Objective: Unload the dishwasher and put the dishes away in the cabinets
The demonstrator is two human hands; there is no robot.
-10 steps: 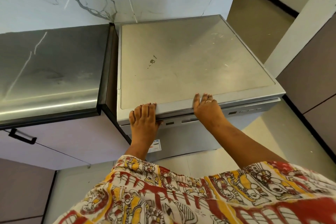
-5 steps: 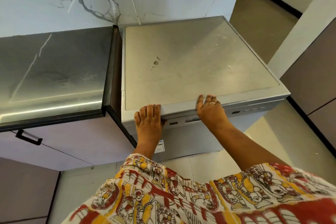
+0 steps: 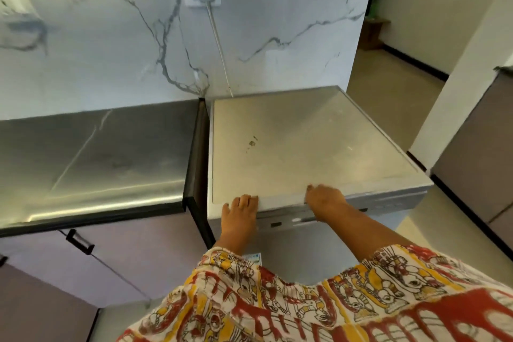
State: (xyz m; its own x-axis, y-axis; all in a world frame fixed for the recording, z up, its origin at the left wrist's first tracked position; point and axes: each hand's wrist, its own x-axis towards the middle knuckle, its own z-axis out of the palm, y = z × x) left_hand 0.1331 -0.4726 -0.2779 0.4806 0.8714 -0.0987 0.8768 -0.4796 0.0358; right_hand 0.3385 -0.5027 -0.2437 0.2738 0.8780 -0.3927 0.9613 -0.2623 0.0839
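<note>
Both hands on dishwasher [image 3: 305, 147] front lip. Left hand [image 3: 240, 214] fingers [image 3: 245, 200] flat, right hand [image 3: 326, 201] blurred, grip unclear. Door [image 3: 294, 255] edge runs crosswise just beneath.

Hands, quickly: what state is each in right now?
Left hand: open, fingers flat on the dishwasher top edge.
Right hand: on the same edge, blurred; cannot be told.

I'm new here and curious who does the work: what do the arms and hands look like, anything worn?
The left hand and right hand are bare, no gloves, and the forearms are uncovered. Nearer the camera is a loose garment of white cloth printed with red and yellow figures outlined in black. Rings are too blurred to tell.
</note>
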